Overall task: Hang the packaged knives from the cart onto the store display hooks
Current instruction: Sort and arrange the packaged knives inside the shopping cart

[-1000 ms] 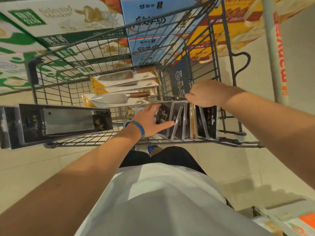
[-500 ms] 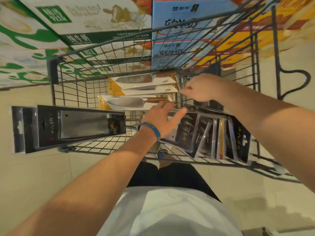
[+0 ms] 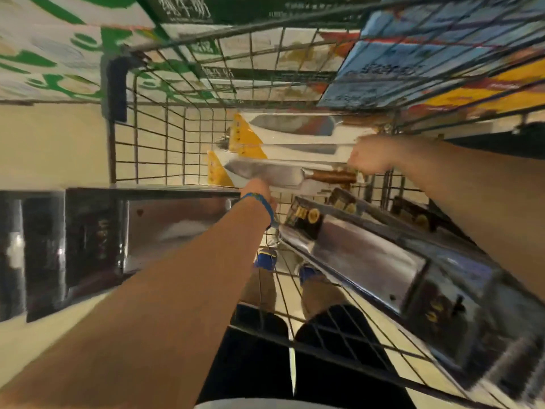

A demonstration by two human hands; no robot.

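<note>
Where the view drops into the dark wire-mesh shopping cart (image 3: pixel 116 84), printed cardboard cartons, green-and-white (image 3: pixel 59 54) and blue (image 3: pixel 398 54), show through its far mesh. Two big black blister-packed steel cleavers take up the near side. One (image 3: pixel 88 246) lies on the left, and the other (image 3: pixel 368 255) slants down to the right, with more black packs partly hidden behind it under the right forearm.

Farther in sits a stack of white-and-yellow card-packed knives (image 3: pixel 295 137) with their blades pointing left. The lowest, a broad steel blade with a brown wooden handle (image 3: pixel 265 172), lies nearest the person.

Both bare arms reach into the basket. The right hand (image 3: pixel 371 157) is bunched with its fingers curled against the handle end of the stack. Blur hides whether they actually pinch a pack, so I cannot tell. The left hand (image 3: pixel 259 188) meets the near edge of the lowest white-and-yellow pack, and its fingers are out of sight past the wrist (again, I cannot tell their grip). A thin blue wristband (image 3: pixel 265 202) circles that wrist. Through the cart's floor mesh, the toes of blue shoes (image 3: pixel 265 258) show on pale floor tiles.
</note>
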